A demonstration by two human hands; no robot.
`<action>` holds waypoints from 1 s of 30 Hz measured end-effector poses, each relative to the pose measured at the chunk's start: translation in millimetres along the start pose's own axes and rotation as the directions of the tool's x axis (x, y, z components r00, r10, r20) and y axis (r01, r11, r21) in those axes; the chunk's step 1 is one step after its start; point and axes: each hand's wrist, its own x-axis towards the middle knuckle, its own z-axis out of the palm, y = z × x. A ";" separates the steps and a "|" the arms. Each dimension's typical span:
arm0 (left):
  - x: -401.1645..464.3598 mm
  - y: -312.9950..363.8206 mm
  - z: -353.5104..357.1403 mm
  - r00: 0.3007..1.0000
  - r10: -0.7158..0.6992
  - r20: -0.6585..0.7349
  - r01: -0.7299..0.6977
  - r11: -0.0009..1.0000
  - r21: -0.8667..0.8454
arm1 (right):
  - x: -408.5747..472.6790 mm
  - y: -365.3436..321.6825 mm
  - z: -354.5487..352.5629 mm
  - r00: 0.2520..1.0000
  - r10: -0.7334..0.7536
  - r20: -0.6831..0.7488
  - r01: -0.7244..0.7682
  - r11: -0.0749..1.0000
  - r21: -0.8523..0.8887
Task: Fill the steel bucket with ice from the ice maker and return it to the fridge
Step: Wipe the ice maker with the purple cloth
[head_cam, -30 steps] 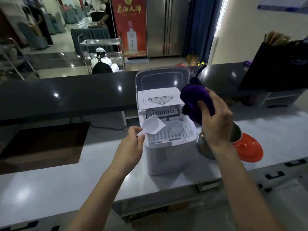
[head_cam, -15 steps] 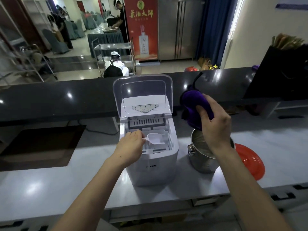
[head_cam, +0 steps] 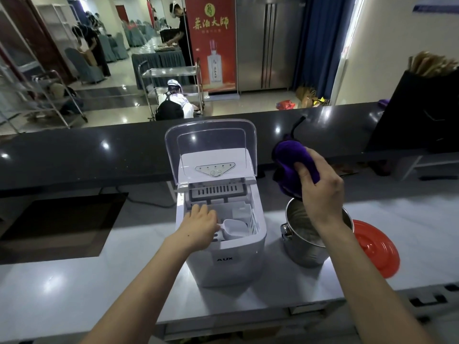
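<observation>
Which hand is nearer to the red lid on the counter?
Right. The right hand holds a purple cloth above the steel bucket, beside the red lid. The left hand is in the ice maker, farther away.

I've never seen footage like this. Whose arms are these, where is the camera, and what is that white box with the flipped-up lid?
There is no robot: a person wears one camera on the head, looking down at their own arms. The white box is a countertop ice maker with its clear lid raised. The left hand reaches into its basket and holds a white plastic scoop. The right hand grips a purple cloth above a steel bucket. An orange-red lid lies to the right of the bucket on the pale counter. Whether there is ice in the scoop is unclear.
</observation>
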 end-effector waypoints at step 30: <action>18.2 15.3 -55.0 0.946 0.102 -0.307 -0.241 0.856 -0.458 | 2.6 2.8 23.9 0.985 0.165 -0.045 -0.165 0.986 0.003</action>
